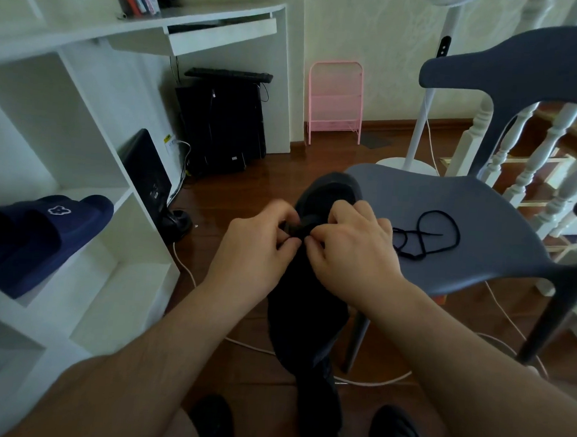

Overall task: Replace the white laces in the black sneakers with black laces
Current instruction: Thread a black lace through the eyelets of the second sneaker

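Both forearms are reaching up from the bottom edge; the left hand (262, 240) and right hand (352, 245) are pinching a black lace at the black sneaker (328, 193), mid-frame. Limp and light, it probably wants gripping near its stiff tip. Right of centre, a spare black lace (426, 235) is lying coiled on the grey chair (465, 207).
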### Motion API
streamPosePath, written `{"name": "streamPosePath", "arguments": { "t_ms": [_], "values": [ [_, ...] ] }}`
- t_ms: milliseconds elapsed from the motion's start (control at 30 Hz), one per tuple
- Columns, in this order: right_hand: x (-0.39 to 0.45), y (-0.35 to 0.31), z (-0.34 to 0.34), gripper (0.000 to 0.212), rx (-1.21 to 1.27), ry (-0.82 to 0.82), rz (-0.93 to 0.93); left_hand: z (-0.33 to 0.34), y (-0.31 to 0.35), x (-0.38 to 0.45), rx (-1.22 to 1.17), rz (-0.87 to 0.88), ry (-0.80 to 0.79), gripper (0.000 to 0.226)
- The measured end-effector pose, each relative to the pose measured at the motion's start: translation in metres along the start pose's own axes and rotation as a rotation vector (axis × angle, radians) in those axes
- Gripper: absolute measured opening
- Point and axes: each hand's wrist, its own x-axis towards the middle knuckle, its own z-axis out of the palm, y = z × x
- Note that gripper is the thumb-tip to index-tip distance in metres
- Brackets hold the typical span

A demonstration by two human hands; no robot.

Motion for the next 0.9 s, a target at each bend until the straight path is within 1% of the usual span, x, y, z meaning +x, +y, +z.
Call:
{"name": "streamPosePath", "arguments": {
  "t_ms": [67,133,267,400,533,667,767,900],
  "values": [
    [0.002,0.000,0.000,0.037,-0.009,-0.007,0.053,0.002,0.000,-0.001,-0.057,-0.054,0.012,0.036],
    [0.002,0.002,0.000,0.035,-0.017,0.004,0.069,0.003,0.001,-0.001,-0.082,-0.068,0.020,0.039],
    [0.002,0.003,0.003,0.032,-0.017,0.025,0.054,0.002,0.001,0.000,-0.081,-0.070,0.003,0.025],
    [0.001,0.004,0.004,0.032,0.040,0.047,0.108,0.001,0.003,-0.001,-0.101,-0.051,-0.004,0.020],
    [0.000,0.007,0.002,0.030,-0.019,0.088,0.080,0.001,0.007,-0.004,-0.113,-0.017,0.008,0.020],
    [0.001,0.008,0.000,0.031,-0.101,0.011,0.069,0.004,0.010,-0.007,-0.099,0.027,0.006,0.020],
    [0.001,0.007,-0.004,0.031,-0.108,0.006,0.053,0.005,0.011,-0.007,-0.096,0.026,0.021,0.018],
    [-0.001,0.006,-0.008,0.029,-0.118,0.046,-0.008,0.004,0.009,-0.007,-0.103,-0.004,0.009,0.016]
  ]
}}
